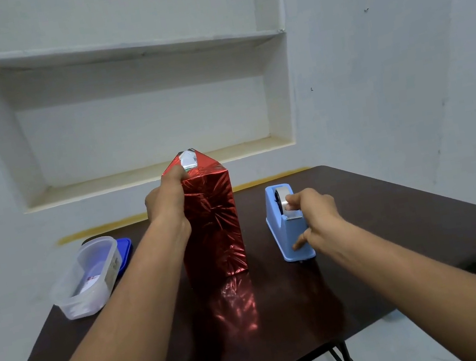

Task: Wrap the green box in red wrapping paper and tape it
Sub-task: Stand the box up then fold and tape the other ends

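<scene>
The wrapping paper (212,223) around the box is glossy red foil, creased and throwing bright glints (its silvery underside shows at the folded top). The tabletop (395,216) is dark brown, smooth and polished enough to mirror the red foil. The tape dispenser (287,235) is matt light-blue plastic holding a shiny roll of clear tape (283,201). The container (88,276) is cloudy translucent plastic, beside a glossy blue plastic lid (125,251). The wall (384,59) looks matt painted plaster.

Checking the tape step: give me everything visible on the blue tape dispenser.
The tape dispenser is light blue, plastic-looking, with a roll of clear tape seated in its top. It stands upright on the dark table, right of the red-wrapped box and apart from it. The right hand pinches tape at the roll, with a lower finger against the dispenser's side.
</scene>
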Demonstrator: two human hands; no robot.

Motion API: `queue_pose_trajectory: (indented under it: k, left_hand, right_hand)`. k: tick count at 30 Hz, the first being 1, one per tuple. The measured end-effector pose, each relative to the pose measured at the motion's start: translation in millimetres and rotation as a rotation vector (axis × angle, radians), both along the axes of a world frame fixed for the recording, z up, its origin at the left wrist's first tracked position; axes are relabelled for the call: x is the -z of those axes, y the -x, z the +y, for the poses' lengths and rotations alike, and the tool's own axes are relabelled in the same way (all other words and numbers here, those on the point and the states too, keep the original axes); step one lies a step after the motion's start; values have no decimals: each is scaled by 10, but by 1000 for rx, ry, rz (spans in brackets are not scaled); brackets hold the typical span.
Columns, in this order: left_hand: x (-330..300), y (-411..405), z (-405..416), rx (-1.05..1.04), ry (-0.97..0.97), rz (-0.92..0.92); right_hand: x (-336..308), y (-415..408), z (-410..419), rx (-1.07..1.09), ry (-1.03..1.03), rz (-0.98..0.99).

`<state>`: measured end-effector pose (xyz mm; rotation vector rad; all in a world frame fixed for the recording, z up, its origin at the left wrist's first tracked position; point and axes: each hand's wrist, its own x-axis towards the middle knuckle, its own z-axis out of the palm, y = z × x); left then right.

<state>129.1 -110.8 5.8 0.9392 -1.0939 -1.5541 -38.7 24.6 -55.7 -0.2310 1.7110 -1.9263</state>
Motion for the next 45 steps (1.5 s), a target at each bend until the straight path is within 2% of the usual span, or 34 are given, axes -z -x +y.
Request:
queue_pose_trajectory:
  k: [8, 17, 26, 30, 34, 37, 42, 45]
  left_hand:
    - [21, 14, -11, -23, -3, -3]
    - [11, 15, -6, -12, -7, -14]
    - [5, 19, 2, -23, 8, -39]
    - [11, 20, -4, -12, 13, -36]
    - [20, 32, -13, -6, 20, -33]
    - [33, 35, -17, 7, 20, -27]
    - [56, 39, -82, 9, 9, -20]
    - [66, 35, -100, 20, 9, -19]
  right_hand:
    - [402, -21, 103, 42, -20, 20]
    - [477, 43, 121, 92, -188, 291]
    - [407, 169, 282, -117, -469, 608]
    - [409, 129, 438, -176, -389, 668]
    - [69, -14, 547, -199, -331, 890]
    - [-189, -63, 532, -276, -206, 898]
    - [-604, -166, 410, -306, -88, 1051]
    - [-869, -247, 333, -303, -107, 1180]
